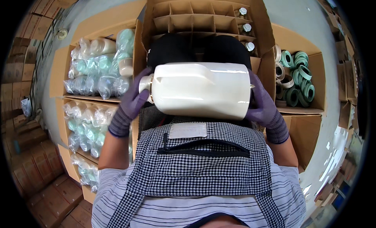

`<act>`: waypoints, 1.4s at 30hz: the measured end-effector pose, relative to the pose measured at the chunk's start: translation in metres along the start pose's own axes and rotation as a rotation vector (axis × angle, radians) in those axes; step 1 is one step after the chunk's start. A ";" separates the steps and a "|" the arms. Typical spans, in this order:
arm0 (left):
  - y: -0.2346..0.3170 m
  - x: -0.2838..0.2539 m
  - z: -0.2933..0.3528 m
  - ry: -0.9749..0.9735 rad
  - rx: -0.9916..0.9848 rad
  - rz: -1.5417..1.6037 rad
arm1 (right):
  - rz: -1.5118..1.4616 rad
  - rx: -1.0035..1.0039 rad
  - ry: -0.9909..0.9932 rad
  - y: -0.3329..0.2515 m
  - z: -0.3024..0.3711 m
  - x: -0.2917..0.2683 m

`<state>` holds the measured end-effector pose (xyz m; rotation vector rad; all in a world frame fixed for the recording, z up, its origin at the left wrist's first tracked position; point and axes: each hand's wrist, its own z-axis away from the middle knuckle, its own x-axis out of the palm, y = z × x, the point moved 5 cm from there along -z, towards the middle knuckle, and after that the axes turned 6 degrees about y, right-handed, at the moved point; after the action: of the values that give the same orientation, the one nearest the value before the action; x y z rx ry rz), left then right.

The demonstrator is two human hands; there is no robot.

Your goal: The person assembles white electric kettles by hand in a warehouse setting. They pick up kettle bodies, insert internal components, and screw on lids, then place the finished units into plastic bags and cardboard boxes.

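Observation:
A glossy cream thermos flask (199, 89) lies on its side across my lap, its narrow neck toward the left and its wide base toward the right. My left hand (137, 94), in a purple glove, grips the neck with the thumb across its near side. At the other end my gloved right hand (262, 96) is closed around the rim of the base. A small pointed tip (252, 86) sticks out of the base beside that palm. A moulded ridge runs along the upper side of the flask's body.
Ahead stands a divided carton (192, 22) with several bottle-like necks in its right cells. Left, cartons (100, 98) hold plastic-wrapped cream and green parts. On the right, another carton (319, 83) holds green and cream rings (303, 73). Stacked brown boxes (35, 161) line the far left.

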<state>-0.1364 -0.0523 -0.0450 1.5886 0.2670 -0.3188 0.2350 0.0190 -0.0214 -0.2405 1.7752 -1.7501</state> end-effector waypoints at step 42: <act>0.208 0.068 -0.053 0.334 1.021 0.237 | -0.379 0.155 0.331 0.089 -0.016 -0.028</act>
<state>0.0039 -0.0103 0.1256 2.6622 0.1674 0.0290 0.2746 0.0563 -0.0986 -0.2448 1.9001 -2.2972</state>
